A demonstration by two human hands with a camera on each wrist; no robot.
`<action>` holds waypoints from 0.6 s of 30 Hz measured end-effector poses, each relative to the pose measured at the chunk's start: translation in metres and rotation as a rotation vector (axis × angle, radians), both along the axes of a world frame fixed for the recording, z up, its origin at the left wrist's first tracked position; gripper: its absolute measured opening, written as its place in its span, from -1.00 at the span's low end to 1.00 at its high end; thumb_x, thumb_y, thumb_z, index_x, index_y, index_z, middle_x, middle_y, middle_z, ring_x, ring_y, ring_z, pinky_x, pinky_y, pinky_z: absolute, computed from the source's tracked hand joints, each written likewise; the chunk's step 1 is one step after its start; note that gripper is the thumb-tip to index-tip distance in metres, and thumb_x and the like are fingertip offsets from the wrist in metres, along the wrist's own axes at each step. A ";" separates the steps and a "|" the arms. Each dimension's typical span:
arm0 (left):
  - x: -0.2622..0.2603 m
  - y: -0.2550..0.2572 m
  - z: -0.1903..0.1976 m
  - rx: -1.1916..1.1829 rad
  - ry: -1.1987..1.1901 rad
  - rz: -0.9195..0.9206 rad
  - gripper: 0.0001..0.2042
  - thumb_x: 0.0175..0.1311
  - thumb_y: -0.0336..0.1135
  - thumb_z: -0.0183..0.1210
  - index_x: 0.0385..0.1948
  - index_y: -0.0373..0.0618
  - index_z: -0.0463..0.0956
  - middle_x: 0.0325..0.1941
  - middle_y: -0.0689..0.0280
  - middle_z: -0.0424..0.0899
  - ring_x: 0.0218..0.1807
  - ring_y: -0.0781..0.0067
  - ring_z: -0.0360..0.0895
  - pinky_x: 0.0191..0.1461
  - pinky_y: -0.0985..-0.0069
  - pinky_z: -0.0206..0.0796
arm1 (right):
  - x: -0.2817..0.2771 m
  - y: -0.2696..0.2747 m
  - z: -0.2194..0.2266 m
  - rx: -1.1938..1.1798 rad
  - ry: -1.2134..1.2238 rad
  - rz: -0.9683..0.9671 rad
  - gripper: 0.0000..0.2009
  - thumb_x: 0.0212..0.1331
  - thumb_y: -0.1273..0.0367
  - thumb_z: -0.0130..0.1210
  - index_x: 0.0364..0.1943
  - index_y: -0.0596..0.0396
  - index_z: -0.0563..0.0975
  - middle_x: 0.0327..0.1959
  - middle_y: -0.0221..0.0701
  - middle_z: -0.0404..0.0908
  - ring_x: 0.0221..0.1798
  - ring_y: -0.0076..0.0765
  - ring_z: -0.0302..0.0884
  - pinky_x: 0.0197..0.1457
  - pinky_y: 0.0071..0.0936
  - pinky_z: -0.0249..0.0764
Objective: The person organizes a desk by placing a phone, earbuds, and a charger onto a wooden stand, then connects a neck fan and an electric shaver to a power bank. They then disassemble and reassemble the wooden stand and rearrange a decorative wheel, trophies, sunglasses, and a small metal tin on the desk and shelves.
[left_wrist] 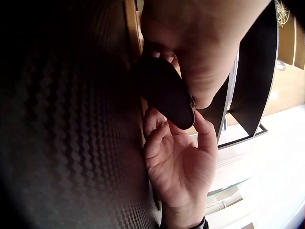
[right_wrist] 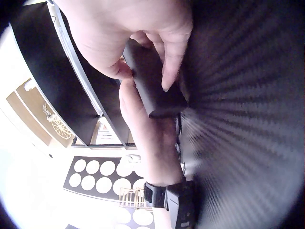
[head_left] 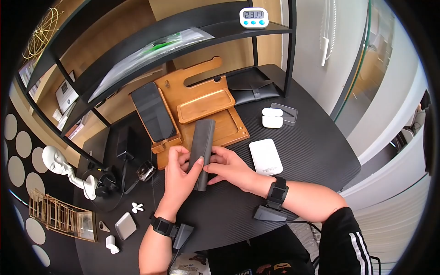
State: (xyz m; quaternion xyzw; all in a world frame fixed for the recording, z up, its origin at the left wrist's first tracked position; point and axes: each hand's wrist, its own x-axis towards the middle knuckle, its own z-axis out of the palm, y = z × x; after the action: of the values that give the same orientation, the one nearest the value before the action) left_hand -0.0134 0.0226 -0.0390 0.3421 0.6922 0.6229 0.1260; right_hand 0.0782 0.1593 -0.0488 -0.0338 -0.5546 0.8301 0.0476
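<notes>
A long dark grey glasses case (head_left: 202, 137) is held between both hands, over the black desk in front of the wooden stand. My left hand (head_left: 178, 176) grips it from the left, its thumb lying on the front face. From the other side my right hand (head_left: 234, 170) holds the case's edge with thumb and curled fingers. The two thumbs nearly meet at the flap's seam. In the left wrist view the rounded end of the case (left_wrist: 167, 93) faces the camera. The right wrist view shows the case's other faces (right_wrist: 155, 83), with fingers on both sides.
Behind the hands is a wooden stand (head_left: 215, 107) bearing a phone (head_left: 153, 112). To the right lie a white power bank (head_left: 266, 156), an earbud case (head_left: 272, 120) and a black pouch (head_left: 256, 91). A watch (head_left: 146, 171) and earbuds (head_left: 137, 207) lie left. A shelf (head_left: 220, 36) overhangs the back.
</notes>
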 end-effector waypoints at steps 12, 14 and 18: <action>0.006 -0.002 0.004 -0.194 0.287 -0.008 -0.67 0.21 -0.40 0.17 -0.14 -0.17 0.16 -0.27 0.06 0.59 -0.20 0.36 0.60 -0.21 0.50 0.41 | 0.000 -0.004 0.000 -0.047 0.007 -0.114 -0.51 0.06 0.48 0.11 0.10 0.30 0.26 -0.21 -0.31 0.53 -0.17 -0.52 0.49 -0.11 -0.59 0.44; 0.005 -0.002 0.001 -0.195 0.316 -0.004 -0.67 0.21 -0.39 0.17 -0.14 -0.17 0.17 -0.26 0.06 0.58 -0.24 0.34 0.60 -0.22 0.49 0.40 | -0.001 -0.005 -0.002 -0.071 0.010 -0.137 -0.53 0.04 0.48 0.11 0.08 0.31 0.27 -0.22 -0.31 0.53 -0.20 -0.53 0.48 -0.12 -0.58 0.43; 0.005 -0.004 0.003 -0.243 0.393 -0.027 -0.73 0.26 -0.40 0.09 -0.14 -0.17 0.18 -0.31 0.13 0.55 -0.36 0.41 0.53 -0.28 0.51 0.35 | 0.000 -0.005 -0.002 -0.074 -0.003 -0.153 -0.55 0.03 0.50 0.09 0.05 0.29 0.29 -0.21 -0.33 0.53 -0.19 -0.54 0.48 -0.14 -0.60 0.42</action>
State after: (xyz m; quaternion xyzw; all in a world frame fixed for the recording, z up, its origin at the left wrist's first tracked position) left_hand -0.0084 0.0188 -0.0361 0.4483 0.7688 0.4546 0.0373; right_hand 0.0781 0.1543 -0.0506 -0.0791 -0.5194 0.8439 0.1085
